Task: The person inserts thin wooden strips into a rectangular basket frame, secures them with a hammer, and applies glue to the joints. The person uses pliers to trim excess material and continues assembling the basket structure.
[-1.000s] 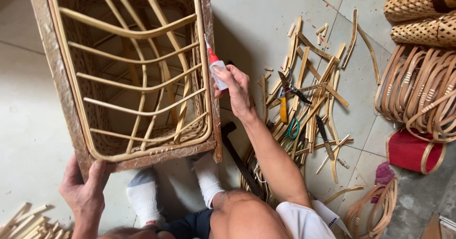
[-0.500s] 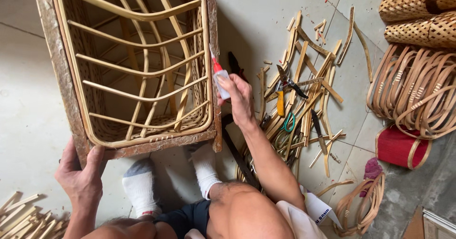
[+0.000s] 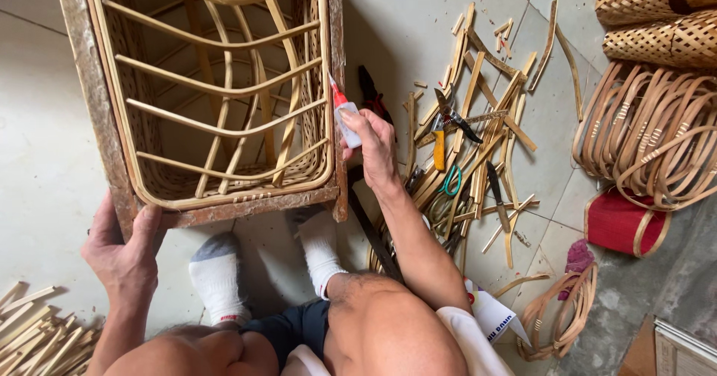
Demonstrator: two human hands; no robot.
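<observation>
Glue bottle [image 3: 346, 120], small and white with a red pointed nozzle, sits pinched in the right hand [image 3: 376, 150], its tip aimed toward eleven o'clock at the right edge of the basket frame [image 3: 334, 62]. That hand is closed around the bottle's body, thumb and fingers wrapping it, wrist lying over the floor just to the frame's three o'clock side. To do this step well, judging from the view, the nozzle should touch the joint where a cane slat [image 3: 224, 131] meets the rim, with only a gentle squeeze so that a small bead lands on the joint and not down the woven wall. The left hand [image 3: 123, 253] grips the frame's near corner at seven o'clock, fingers curled around the worn wooden edge; a firm hold there keeps the frame from rocking while the tip is placed. Two socked feet [image 3: 269, 268] rest just under the frame at six o'clock. Further out, at three o'clock, cane offcuts [image 3: 478, 129] lie scattered on the tiled floor with a yellow-handled cutter [image 3: 441, 141] and green-handled scissors [image 3: 452, 182] among them. At one to three o'clock, well apart, lie stacked cane hoops [image 3: 650, 137], woven baskets [image 3: 661, 17] and a red container [image 3: 620, 223].
</observation>
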